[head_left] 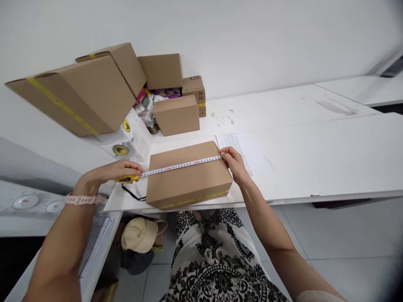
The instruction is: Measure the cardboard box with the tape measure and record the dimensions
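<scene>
A closed brown cardboard box with yellow tape along its near side lies on the white table in front of me. Across its top runs the white blade of a tape measure, pulled out lengthwise. My left hand grips the yellow and black case just past the box's left end, and a black wrist strap hangs from it onto the table. At the box's right edge, my right hand pinches the blade's end between thumb and fingers.
Large cartons are stacked on white avocado-print boxes at the left. Behind the measured box stand a smaller carton and an open one holding packets. A printed sheet lies to the right. Beige and dark caps sit below the table.
</scene>
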Motion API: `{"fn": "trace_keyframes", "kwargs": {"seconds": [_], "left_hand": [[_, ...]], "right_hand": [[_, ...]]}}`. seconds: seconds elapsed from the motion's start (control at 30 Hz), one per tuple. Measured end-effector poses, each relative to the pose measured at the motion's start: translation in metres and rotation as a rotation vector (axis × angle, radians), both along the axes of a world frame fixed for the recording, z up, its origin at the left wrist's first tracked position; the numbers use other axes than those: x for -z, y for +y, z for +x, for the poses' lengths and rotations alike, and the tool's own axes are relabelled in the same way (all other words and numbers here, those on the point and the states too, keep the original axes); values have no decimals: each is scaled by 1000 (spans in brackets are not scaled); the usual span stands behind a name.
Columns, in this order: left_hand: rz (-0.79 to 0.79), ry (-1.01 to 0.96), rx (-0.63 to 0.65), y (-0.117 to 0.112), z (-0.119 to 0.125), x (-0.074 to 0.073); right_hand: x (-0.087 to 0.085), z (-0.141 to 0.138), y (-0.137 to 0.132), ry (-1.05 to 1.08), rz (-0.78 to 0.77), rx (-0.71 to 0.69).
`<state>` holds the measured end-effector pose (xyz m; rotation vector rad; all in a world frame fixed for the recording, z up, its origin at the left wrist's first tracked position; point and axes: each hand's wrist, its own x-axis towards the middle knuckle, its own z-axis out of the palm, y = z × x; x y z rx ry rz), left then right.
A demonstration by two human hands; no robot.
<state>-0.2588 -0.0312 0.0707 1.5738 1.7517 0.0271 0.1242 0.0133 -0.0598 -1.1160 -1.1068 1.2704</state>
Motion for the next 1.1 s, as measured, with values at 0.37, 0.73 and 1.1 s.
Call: {"fn": "trace_keyframes", "kwargs": {"seconds": [0.37, 0.73, 1.1], "left_hand": [[-34, -112, 235, 12, -1, 13], [-91, -144, 160, 9, 11, 9], [-69, -131, 193, 10, 5, 13]], "right_hand": [[5, -5, -9, -16, -50, 44], [11, -4, -6, -13, -40, 37], [12, -5, -6, -9, -39, 42]]}}
